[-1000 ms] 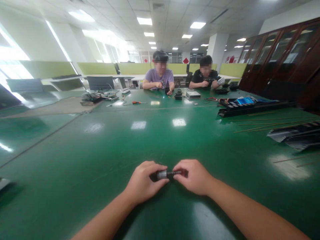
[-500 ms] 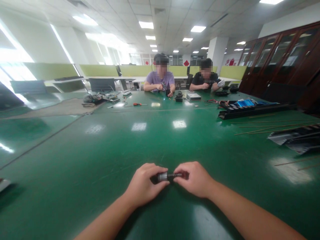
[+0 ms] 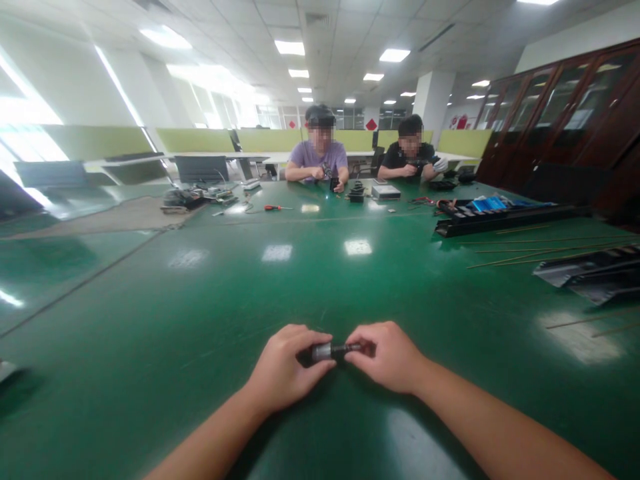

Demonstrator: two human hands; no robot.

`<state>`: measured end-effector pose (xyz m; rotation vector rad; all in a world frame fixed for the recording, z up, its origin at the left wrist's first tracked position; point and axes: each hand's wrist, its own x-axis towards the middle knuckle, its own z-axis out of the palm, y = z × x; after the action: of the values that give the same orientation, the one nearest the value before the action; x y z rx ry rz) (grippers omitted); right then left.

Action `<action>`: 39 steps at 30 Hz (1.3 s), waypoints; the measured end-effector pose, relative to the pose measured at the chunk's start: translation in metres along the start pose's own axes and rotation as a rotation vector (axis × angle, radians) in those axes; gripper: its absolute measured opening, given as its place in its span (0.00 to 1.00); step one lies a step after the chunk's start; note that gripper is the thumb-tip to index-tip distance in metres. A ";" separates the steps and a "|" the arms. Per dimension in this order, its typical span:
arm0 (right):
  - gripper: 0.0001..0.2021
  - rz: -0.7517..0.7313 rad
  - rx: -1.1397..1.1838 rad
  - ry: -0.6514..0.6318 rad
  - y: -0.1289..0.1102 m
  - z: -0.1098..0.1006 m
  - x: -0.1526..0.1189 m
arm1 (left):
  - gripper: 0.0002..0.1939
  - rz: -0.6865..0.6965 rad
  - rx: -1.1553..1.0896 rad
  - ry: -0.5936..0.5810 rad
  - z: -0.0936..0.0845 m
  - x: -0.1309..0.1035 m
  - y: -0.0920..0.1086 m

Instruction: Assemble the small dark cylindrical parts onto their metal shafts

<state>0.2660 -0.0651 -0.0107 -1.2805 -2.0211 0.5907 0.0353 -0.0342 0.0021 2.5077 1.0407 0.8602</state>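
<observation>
A small dark cylinder with a silver band [image 3: 323,351] lies level between my hands, low in the middle of the view. My left hand [image 3: 290,367] grips its left part between thumb and fingers. From its right end runs a thin dark shaft [image 3: 345,349], which my right hand [image 3: 387,357] pinches with thumb and fingertips. The far ends of the part are hidden by my fingers. Both hands are just over the green table [image 3: 250,287].
Across the table sit a person in purple [image 3: 319,157] and a person in black [image 3: 409,153], each handling dark parts. A red screwdriver [image 3: 274,208] lies far off. Black rails [image 3: 490,220] and thin rods [image 3: 530,255] lie at right, electronic parts [image 3: 197,197] at far left.
The view has shifted slightly. Both hands keep their hold on the dark part, with hardly any movement. The person in black holds a dark object nearer the face.
</observation>
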 end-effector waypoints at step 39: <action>0.04 0.012 0.014 0.011 0.000 -0.003 0.000 | 0.12 -0.020 0.005 -0.002 -0.001 -0.001 -0.004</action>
<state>0.2682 -0.0655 -0.0085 -1.2857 -1.9978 0.6011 0.0319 -0.0318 0.0005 2.4976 1.0672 0.8495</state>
